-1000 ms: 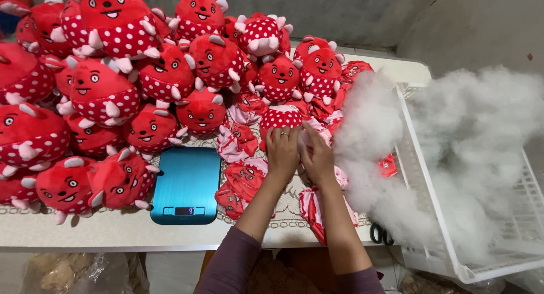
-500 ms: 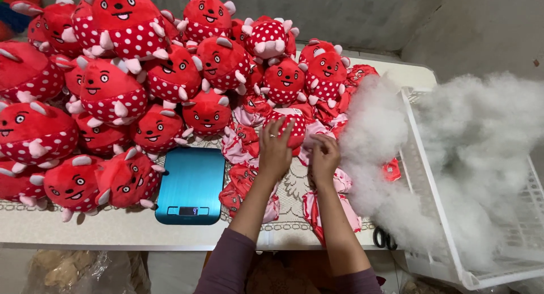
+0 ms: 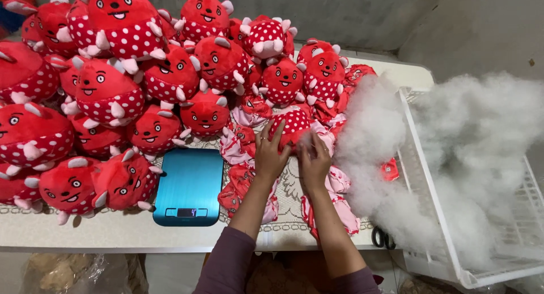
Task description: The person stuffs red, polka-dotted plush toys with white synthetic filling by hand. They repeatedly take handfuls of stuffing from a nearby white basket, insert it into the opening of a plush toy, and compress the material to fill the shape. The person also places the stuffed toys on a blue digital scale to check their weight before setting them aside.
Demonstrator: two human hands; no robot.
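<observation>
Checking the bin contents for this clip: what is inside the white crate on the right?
The white crate holds a heap of white stuffing that spills over its left wall onto the table. Anything beneath the stuffing is covered and cannot be seen.

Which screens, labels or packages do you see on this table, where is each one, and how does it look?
Kitchen scale: flat blue rectangle at the table's front edge, left of the left hand; a small dark screen sits on its near edge.
Crumpled clear plastic bag: under the table, bottom left, with brownish contents.
No labels or signs can be made out.
</observation>
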